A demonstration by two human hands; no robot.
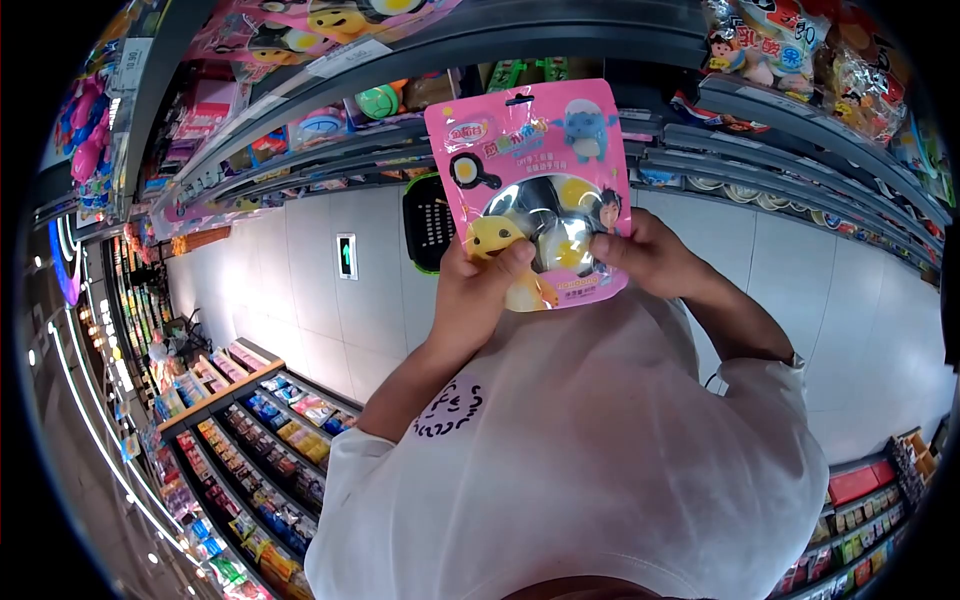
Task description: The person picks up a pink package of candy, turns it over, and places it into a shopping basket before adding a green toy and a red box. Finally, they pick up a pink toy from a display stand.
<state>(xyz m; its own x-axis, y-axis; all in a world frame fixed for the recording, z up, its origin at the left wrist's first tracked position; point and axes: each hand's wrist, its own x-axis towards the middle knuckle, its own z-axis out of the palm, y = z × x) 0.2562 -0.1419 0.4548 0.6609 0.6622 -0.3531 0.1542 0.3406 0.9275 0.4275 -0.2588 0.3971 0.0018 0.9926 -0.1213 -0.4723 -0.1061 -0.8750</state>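
A pink candy pouch (530, 150) with a clear window is held up in front of my chest, its printed front facing me. Yellow and white egg-like pieces and something dark show through the window. My left hand (478, 285) grips the lower left edge, thumb pressed on the front. My right hand (645, 255) grips the lower right edge the same way. The fingers behind the pouch are hidden. Just beyond the pouch's left side, a black basket with a green rim (408, 232) is partly covered by it.
Shelves of packaged goods run along the far side, with a price rail (345, 58) at upper left and bagged sweets (765, 45) at upper right. Behind me on the left stands a tiered snack rack (250, 450). A green arrow sign (346, 256) lies on the tiled floor (300, 300).
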